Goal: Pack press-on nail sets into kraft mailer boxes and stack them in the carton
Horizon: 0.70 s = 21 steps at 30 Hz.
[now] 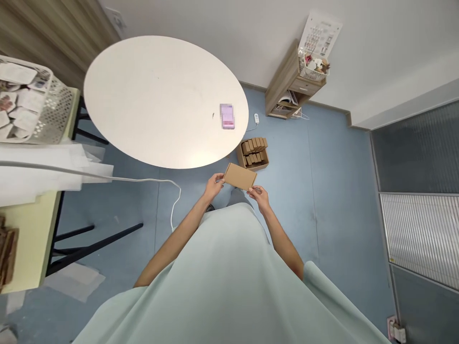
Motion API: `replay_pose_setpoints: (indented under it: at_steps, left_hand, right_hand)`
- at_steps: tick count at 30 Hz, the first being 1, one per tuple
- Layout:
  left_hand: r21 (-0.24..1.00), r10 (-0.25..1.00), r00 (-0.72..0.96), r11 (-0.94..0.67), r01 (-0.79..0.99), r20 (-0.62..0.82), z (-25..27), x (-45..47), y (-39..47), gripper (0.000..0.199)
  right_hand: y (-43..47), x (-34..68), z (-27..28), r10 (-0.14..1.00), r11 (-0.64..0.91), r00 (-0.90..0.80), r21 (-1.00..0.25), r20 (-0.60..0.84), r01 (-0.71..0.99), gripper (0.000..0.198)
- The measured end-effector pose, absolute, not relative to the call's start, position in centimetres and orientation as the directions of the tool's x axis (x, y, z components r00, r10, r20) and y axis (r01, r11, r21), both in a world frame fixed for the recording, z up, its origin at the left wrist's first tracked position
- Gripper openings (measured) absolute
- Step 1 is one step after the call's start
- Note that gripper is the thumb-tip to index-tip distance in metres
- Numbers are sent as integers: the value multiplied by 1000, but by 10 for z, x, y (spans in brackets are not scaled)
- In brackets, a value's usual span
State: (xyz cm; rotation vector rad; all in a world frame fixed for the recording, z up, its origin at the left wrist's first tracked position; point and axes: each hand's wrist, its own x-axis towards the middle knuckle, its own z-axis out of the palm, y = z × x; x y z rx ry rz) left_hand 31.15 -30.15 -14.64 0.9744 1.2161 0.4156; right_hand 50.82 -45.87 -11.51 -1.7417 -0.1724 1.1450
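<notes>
A flat brown cardboard box is held in front of my body, between both hands. My left hand pinches its left end with thumb and fingers. At the lower right corner, my right hand grips it the same way. The box looks closed and slightly tilted. Just beyond it on the floor stands an open carton filled with several small brown boxes. A pink and purple packet, blurred in the picture, lies on the white oval table.
On the left, a yellowish table bears white sheets and a white basket of cards. A white cable runs toward me. A power strip lies near the wooden cabinet. Black table legs jut out at left.
</notes>
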Motion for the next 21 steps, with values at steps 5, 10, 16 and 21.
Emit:
replay_pose_setpoints:
  at_steps: [5, 10, 16, 21]
  left_hand:
    - [791, 740, 305, 488, 368, -599, -164, 349, -296, 32]
    - [741, 718, 273, 483, 466, -640, -185, 418, -294, 35]
    - [668, 653, 245, 539, 514, -716, -203, 529, -302, 40]
    - [631, 586, 277, 573, 523, -762, -215, 613, -302, 48]
  right_hand:
    - [-459, 545, -122, 543, -477, 565, -782, -621, -402, 65]
    - [-452, 608, -132, 536, -491, 564, -775, -628, -398, 65]
    - [-432, 706, -143, 521, -545, 627, -791, -579, -277, 55]
    - [-412, 786, -152, 492, -658, 640, -733, -590, -170, 46]
